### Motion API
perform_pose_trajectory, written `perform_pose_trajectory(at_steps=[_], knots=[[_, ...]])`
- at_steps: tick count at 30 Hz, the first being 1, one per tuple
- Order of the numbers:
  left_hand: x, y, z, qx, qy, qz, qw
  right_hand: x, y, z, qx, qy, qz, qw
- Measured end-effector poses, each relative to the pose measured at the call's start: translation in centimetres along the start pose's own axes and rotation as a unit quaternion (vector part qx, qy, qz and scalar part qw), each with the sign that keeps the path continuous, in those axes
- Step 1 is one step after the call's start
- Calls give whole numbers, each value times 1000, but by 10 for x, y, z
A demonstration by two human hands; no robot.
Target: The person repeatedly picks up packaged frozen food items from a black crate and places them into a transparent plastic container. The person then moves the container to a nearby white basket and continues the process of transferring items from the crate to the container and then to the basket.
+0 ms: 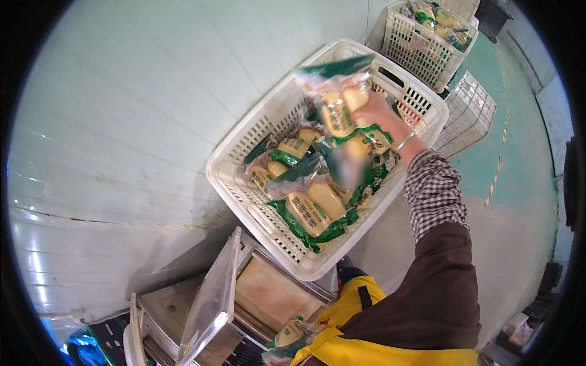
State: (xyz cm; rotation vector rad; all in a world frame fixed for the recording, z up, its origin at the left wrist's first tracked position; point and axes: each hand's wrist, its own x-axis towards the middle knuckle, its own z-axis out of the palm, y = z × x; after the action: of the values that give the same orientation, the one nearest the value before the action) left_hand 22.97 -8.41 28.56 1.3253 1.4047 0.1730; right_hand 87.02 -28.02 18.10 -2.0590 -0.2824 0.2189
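My right hand [377,112] grips the side of a clear and green plastic food bag [338,114] holding pale yellow oblong pieces. The bag is tilted above the far end of a white perforated plastic crate [261,228]. Several similar bags lie in the crate; the nearest bag [316,208] lies face up with printed writing. A blurred patch covers part of the pile. Another food bag [293,333] is at the bottom edge, beside my yellow apron [352,299]. My left hand is out of view.
Below the crate stands a metal machine with a raised clear lid [213,297], probably a chamber vacuum sealer. A pale wall panel [151,114] runs along the left. Beyond are a filled white crate [416,45] and another crate [471,110] on the green floor [485,151].
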Motion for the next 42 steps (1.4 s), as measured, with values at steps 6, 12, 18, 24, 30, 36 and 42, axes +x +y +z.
perform_pose_trajectory(at_steps=[6,12,18,24,30,36,42], knots=[[-1,-18,-6,2,-4,-4,1000,-2,48,-105,-106,95,80,987],[-9,-31,-11,12,-4,-1,1000,-31,36,-117,-328,47,69,941],[-16,-38,-8,24,12,15,1000,-38,-43,-65,-350,107,-72,928],[-24,-76,-24,83,-14,106,991,-16,-32,4,-430,25,-331,840],[-9,-60,5,-363,-237,76,898,-21,-63,11,-525,-183,-297,776],[-17,-60,-6,-8,-7,-13,1000,-10,-70,11,-477,-304,-211,798],[-41,-29,9,95,-12,234,967,25,-39,56,-531,-191,-183,805]])
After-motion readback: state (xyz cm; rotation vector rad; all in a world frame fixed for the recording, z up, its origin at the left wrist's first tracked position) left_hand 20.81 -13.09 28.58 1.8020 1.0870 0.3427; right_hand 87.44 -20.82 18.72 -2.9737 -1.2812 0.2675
